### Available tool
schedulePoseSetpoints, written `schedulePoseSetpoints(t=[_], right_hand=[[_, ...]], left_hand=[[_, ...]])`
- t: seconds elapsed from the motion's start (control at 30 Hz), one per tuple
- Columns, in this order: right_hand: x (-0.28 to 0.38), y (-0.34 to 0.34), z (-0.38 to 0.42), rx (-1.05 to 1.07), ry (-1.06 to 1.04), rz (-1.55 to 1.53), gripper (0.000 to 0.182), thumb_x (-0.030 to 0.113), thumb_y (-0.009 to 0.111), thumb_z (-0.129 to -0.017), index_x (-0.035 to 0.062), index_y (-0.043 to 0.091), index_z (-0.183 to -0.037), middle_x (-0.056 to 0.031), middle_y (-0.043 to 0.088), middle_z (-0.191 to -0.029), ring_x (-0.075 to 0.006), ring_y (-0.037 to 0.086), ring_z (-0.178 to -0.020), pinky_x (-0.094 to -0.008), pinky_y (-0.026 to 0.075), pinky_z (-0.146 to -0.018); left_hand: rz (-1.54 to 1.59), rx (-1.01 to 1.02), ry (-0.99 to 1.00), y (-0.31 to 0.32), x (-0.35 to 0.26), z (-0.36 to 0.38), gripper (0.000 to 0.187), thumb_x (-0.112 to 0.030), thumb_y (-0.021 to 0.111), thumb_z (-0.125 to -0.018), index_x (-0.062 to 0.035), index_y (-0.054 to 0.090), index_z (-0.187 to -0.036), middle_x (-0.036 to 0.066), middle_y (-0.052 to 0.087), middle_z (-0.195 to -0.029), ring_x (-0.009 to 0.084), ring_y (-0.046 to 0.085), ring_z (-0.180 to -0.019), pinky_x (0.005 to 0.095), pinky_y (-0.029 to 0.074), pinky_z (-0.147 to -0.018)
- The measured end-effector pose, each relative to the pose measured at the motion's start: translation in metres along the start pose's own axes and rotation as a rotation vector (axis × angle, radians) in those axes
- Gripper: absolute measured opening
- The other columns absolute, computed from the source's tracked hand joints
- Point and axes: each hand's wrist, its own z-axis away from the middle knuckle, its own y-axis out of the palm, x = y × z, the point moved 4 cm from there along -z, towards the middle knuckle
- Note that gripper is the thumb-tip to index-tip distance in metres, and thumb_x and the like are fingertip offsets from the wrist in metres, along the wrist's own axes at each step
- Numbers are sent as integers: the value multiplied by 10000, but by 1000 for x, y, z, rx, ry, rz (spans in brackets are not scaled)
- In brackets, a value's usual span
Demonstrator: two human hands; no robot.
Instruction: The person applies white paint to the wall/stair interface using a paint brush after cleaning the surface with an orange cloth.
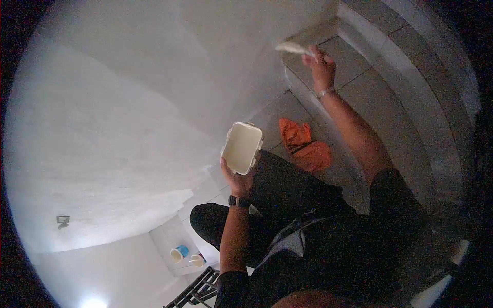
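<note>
My left hand (240, 180) holds a rectangular pale container (243, 148) from its lower end, with the open side facing the camera. The inside looks smooth and cream-coloured. At the upper right, my right hand (321, 64) is closed on a brush-like tool (294, 47), whose pale head points left, close to the base of the wall (179, 66). The tool is slightly blurred, so its exact kind is unclear. An orange cloth (307, 146) lies on the tiled step between my two arms.
Curved tiled steps (380, 97) fill the right side. Two small buckets, one blue and white (179, 253) and one pale (197, 261), stand on the floor at the lower left, near a dark metal railing (197, 290). A wall box (62, 219) is at far left.
</note>
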Motion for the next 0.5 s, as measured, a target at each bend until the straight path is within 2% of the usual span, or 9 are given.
schedulePoseSetpoints(t=[0.03, 0.07, 0.13, 0.2, 0.3, 0.33, 0.4, 0.47, 0.5], right_hand=[[20, 11, -9, 53, -67, 70, 272, 231, 572, -844, -3, 621, -973, -130, 660, -798, -198, 654, -726, -268, 508, -690], [43, 21, -14, 70, -137, -36, 275, 230, 570, -846, -4, 621, -981, -124, 659, -800, -203, 655, -730, -272, 508, -700], [78, 37, -25, 88, -208, -142, 277, 229, 568, -848, -5, 620, -988, -117, 659, -801, -209, 655, -733, -275, 507, -711], [106, 44, -28, 149, -503, -417, 280, 226, 560, -858, -5, 616, -1007, -117, 657, -801, -224, 656, -733, -278, 506, -724], [90, 37, -24, 85, -526, -329, 291, 227, 561, -865, -19, 607, -1015, -124, 655, -848, -225, 656, -755, -297, 513, -754], [81, 32, -16, 86, -524, -329, 291, 227, 561, -865, -19, 607, -1015, -124, 655, -848, -225, 656, -755, -297, 513, -754], [44, 21, 1, 115, -168, -134, 286, 215, 566, -868, -33, 600, -1007, -128, 655, -862, -218, 655, -763, -298, 519, -745], [-12, 3, 2, 59, -28, 23, 264, 223, 577, -865, -20, 614, -962, -129, 660, -852, -201, 655, -754, -302, 523, -707], [-43, -4, 3, 64, -93, 95, 256, 229, 576, -866, -11, 618, -947, -122, 662, -841, -192, 654, -747, -297, 520, -685]], left_hand=[[0, -47, -8, -1, 0, 1, 671, -561, 404, -855, -72, 357, -1314, 136, 435, -1293, 323, 469, -1132, 486, 419, -923], [1, -94, -14, -2, 0, 2, 668, -550, 462, -830, -75, 378, -1291, 151, 440, -1272, 332, 476, -1103, 481, 425, -925], [45, -81, -26, -8, 2, 0, 668, -548, 465, -828, -77, 376, -1293, 151, 436, -1275, 337, 474, -1103, 482, 425, -926], [92, -69, -33, -11, 3, -2, 667, -545, 468, -826, -79, 373, -1294, 152, 432, -1278, 342, 473, -1103, 484, 424, -927], [83, -68, -24, -18, 5, -4, 683, -547, 477, -820, -74, 364, -1300, 152, 427, -1286, 352, 464, -1113, 487, 422, -926], [90, -51, -32, -20, 6, -5, 683, -546, 475, -821, -73, 361, -1300, 153, 426, -1287, 349, 460, -1119, 482, 425, -924], [97, -33, -41, -21, 5, -6, 683, -546, 473, -823, -71, 359, -1301, 153, 425, -1288, 346, 456, -1124, 476, 427, -922], [7, -121, -19, -26, 5, -5, 674, -545, 458, -837, -71, 356, -1305, 155, 424, -1289, 328, 449, -1135, 460, 430, -920], [10, -121, -32, -25, 3, -3, 674, -545, 458, -837, -71, 356, -1305, 155, 424, -1289, 328, 449, -1135, 460, 430, -920]])
